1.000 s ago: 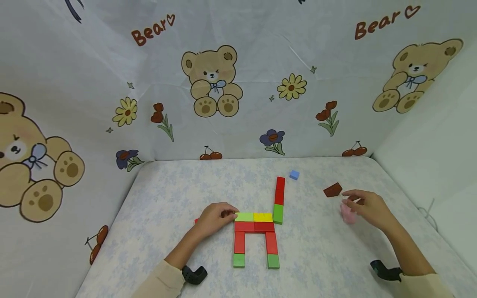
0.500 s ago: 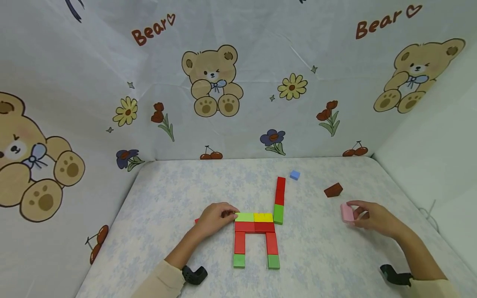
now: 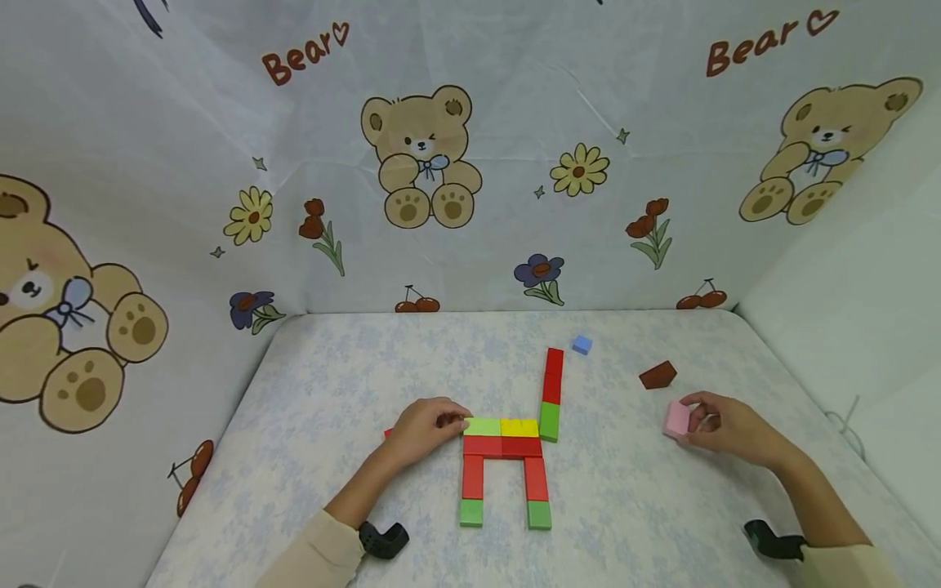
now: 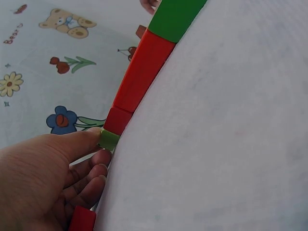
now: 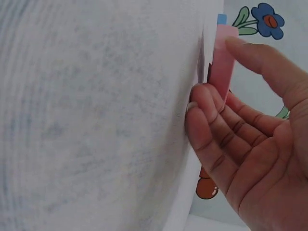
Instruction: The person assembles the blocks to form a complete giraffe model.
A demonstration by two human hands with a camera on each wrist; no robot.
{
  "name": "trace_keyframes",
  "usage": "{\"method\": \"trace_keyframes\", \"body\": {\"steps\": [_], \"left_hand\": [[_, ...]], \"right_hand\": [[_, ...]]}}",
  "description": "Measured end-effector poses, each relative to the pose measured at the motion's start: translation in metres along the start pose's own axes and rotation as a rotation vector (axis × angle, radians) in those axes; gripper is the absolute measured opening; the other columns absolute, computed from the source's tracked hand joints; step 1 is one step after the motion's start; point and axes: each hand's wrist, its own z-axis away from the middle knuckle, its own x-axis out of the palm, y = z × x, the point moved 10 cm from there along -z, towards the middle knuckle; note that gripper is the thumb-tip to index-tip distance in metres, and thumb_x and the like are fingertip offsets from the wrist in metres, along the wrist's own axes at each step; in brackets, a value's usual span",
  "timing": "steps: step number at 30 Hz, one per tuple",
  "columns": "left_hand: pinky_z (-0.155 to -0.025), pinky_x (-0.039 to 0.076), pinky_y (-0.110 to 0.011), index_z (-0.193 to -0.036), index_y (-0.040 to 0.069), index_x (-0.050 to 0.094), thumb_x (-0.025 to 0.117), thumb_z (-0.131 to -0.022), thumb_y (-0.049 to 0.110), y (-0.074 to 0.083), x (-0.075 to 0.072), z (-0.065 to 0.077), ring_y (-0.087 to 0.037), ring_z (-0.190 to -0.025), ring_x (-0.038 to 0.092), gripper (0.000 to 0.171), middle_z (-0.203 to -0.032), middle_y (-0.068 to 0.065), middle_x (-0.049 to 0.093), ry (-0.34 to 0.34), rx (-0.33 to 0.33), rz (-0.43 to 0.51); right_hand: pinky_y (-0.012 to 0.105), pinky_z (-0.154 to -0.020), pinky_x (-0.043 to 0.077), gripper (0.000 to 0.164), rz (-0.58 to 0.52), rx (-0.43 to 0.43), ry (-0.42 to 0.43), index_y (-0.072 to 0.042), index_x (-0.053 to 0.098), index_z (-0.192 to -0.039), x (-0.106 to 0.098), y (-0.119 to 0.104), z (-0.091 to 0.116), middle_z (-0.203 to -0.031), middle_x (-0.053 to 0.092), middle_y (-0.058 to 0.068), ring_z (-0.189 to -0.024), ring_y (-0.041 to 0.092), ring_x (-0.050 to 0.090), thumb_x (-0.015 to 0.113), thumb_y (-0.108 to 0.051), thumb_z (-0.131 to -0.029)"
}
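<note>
In the head view, my left hand (image 3: 426, 429) pinches the left end of a light green block (image 3: 483, 427), which lies beside a yellow block (image 3: 519, 428). Below them, red blocks (image 3: 483, 446) form a bar with two legs, each tipped by a green block (image 3: 471, 513). An upright strip of red blocks (image 3: 553, 376) and one green block (image 3: 549, 421) rises at the figure's right. Off to the right, my right hand (image 3: 728, 426) holds a pink block (image 3: 676, 419) between thumb and fingers. The right wrist view shows the thumb on the pink block's (image 5: 224, 62) edge.
A brown angular block (image 3: 657, 375) lies behind the pink one. Farther back is a small blue block (image 3: 581, 345). Another red block (image 4: 83, 219) shows beside my left hand, mostly hidden in the head view. A bear-print cloth (image 3: 500, 245) hangs behind the table (image 3: 353, 359).
My right hand came down onto the pink block from above and took hold of it. The block has since shifted slightly left and turned. My left hand has stayed in place.
</note>
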Motion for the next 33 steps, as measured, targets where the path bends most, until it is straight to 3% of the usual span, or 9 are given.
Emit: {"method": "trace_keyframes", "body": {"steps": [7,12,21,25,33], "left_hand": [[-0.067,0.048,-0.025,-0.110,0.020,0.078,0.072,-0.096,0.025,0.001,0.001,0.000,-0.003,-0.072,0.055,0.015,-0.083,0.016,0.064,0.000,0.005,0.008],[-0.067,0.048,-0.024,-0.109,0.021,0.078,0.072,-0.096,0.025,0.000,0.001,-0.001,-0.003,-0.072,0.055,0.015,-0.083,0.016,0.063,0.001,0.012,0.011],[-0.067,0.048,-0.025,-0.110,0.021,0.078,0.073,-0.096,0.025,0.001,0.000,-0.001,-0.003,-0.073,0.056,0.015,-0.085,0.016,0.064,0.001,0.011,0.010],[-0.068,0.048,-0.025,-0.110,0.020,0.078,0.072,-0.096,0.024,0.001,0.001,-0.001,-0.003,-0.073,0.055,0.015,-0.085,0.015,0.065,-0.003,0.005,0.015],[-0.069,0.049,-0.025,-0.110,0.021,0.078,0.072,-0.097,0.025,0.000,0.001,-0.001,-0.003,-0.074,0.056,0.015,-0.087,0.014,0.066,-0.008,-0.012,0.018]], "right_hand": [[0.025,-0.067,0.052,0.056,-0.068,-0.040,0.003,0.006,0.054,-0.131,-0.001,-0.013,-0.002,-0.097,0.063,0.010,-0.079,0.010,0.061,0.082,-0.011,-0.086],[0.024,-0.067,0.053,0.056,-0.068,-0.117,0.029,0.007,0.056,-0.129,-0.003,-0.032,-0.006,-0.096,0.064,0.011,-0.076,0.011,0.062,0.083,-0.009,-0.084],[0.025,-0.069,0.055,0.055,-0.050,-0.149,0.070,0.005,0.057,-0.127,-0.002,-0.057,-0.021,-0.096,0.065,0.011,-0.078,0.011,0.063,0.085,-0.010,-0.082],[0.025,-0.069,0.055,0.056,-0.050,-0.153,0.075,0.007,0.058,-0.128,0.001,-0.067,-0.032,-0.097,0.065,0.011,-0.079,0.011,0.063,0.085,-0.011,-0.082],[0.026,-0.065,0.052,0.059,-0.028,-0.068,0.095,0.005,0.055,-0.132,0.006,-0.075,-0.060,-0.094,0.067,0.007,-0.077,0.016,0.062,0.084,-0.015,-0.084]]}}
